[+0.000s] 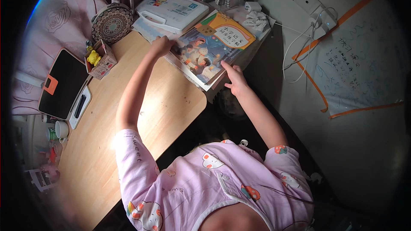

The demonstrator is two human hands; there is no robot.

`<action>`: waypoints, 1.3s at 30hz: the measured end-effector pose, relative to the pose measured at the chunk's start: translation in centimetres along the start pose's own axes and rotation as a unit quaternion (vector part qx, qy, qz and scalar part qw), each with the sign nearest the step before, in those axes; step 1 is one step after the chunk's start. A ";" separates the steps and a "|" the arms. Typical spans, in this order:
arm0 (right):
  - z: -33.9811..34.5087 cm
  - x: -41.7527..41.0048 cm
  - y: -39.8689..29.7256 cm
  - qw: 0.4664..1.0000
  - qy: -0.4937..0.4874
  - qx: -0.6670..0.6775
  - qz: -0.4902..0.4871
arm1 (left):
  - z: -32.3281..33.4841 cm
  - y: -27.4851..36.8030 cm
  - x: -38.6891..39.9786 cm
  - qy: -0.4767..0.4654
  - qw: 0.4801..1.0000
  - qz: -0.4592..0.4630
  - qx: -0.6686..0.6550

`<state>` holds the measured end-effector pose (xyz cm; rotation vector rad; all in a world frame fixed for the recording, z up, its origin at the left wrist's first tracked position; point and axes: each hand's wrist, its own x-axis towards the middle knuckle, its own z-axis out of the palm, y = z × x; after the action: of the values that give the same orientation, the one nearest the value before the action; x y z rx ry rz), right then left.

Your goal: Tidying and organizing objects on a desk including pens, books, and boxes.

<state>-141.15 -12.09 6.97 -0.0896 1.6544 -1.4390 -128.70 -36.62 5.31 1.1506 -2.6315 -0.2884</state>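
An illustrated workbook [205, 56], its cover showing children around a snowman under an orange top, lies face up on a stack of papers at the desk's far right corner. My left hand [163, 45] is at the left edge of the workbook, fingers bent; whether they grip it is not clear. Against its lower right edge rests my right hand [235, 78], index finger on the cover's edge and the other fingers partly spread beside it. Beyond the workbook lies a white plastic carrying case [175, 9] with a handle.
Left on the wooden desk [170, 102] are a patterned round object [112, 22], a small box [104, 61] with a yellow bear figure [93, 57], a dark-screened board [64, 83] and a white mug [61, 129]. Crumpled tissue [256, 21] and a white cable [284, 61] are at the right.
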 end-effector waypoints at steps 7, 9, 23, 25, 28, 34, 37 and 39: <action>0.0 2.7 0.2 0.998 -0.003 0.054 0.022 | -2.7 3.0 0.2 -0.215 0.962 -0.043 -0.164; 0.0 2.2 0.3 0.992 -0.058 0.108 -0.019 | -2.2 3.4 0.0 -0.148 0.981 -0.075 -0.102; -2.3 1.6 1.5 0.973 -0.125 0.186 -0.054 | -2.4 5.9 -4.1 -0.228 0.971 -0.056 -0.040; -2.0 1.1 1.3 0.962 -0.148 0.203 -0.110 | -2.8 5.1 -4.5 -0.219 0.972 -0.046 -0.074; -2.5 0.2 0.6 0.961 -0.130 0.163 -0.181 | -2.3 3.4 -4.8 -0.171 0.975 -0.100 -0.104; -4.1 -3.0 -2.5 0.939 -0.157 0.050 -0.301 | -3.8 4.0 -7.2 -0.257 0.860 -0.186 -0.400; -3.6 -4.4 -4.0 0.920 -0.202 0.011 -0.334 | -4.0 3.9 -9.3 -0.240 0.877 0.039 -0.415; -2.6 -4.8 -5.5 0.886 -0.257 -0.025 -0.384 | -5.7 3.1 -9.8 -0.318 0.839 0.000 -0.442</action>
<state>-142.66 -9.08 13.95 -1.1693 1.2375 -1.7245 -122.68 -27.75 10.05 0.7684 -2.3830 -1.9180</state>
